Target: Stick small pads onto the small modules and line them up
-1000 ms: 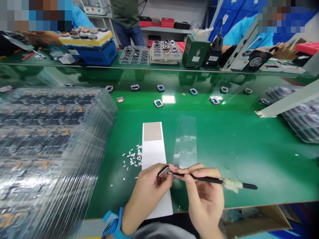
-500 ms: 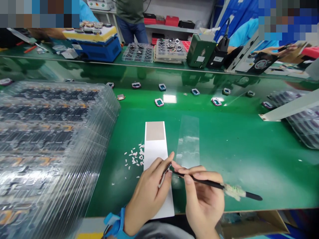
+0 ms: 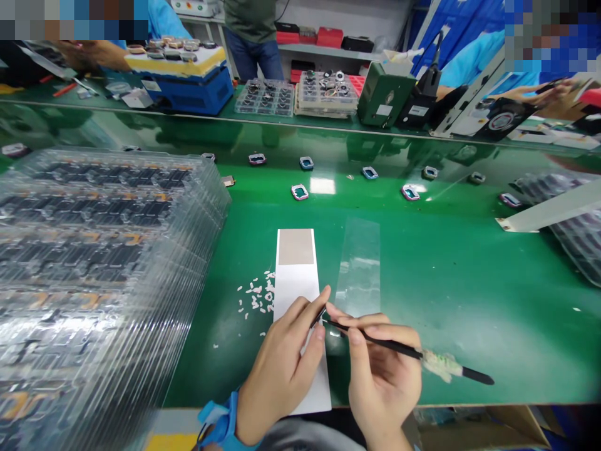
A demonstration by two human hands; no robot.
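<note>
My left hand (image 3: 286,363) pinches a small flat metal-edged part (image 3: 320,315) between thumb and fingers, held edge-on above a white paper strip (image 3: 297,283). My right hand (image 3: 382,376) grips black tweezers (image 3: 375,340) with tape wound round the rear. The tweezer tips touch the small part. A blue strap (image 3: 220,421) sits on my left wrist. Small white scraps (image 3: 256,299) lie left of the strip, and a clear film strip (image 3: 359,266) lies to its right.
A tall stack of clear plastic trays (image 3: 94,263) fills the left of the green bench (image 3: 469,282). Several small framed parts (image 3: 299,191) lie in a row further back. Other people work at the far bench with trays and equipment (image 3: 382,94). More trays (image 3: 582,232) sit at right.
The small part has turned from flat to edge-on in my left hand, and both hands have risen a little. The view has drifted slightly to the left.
</note>
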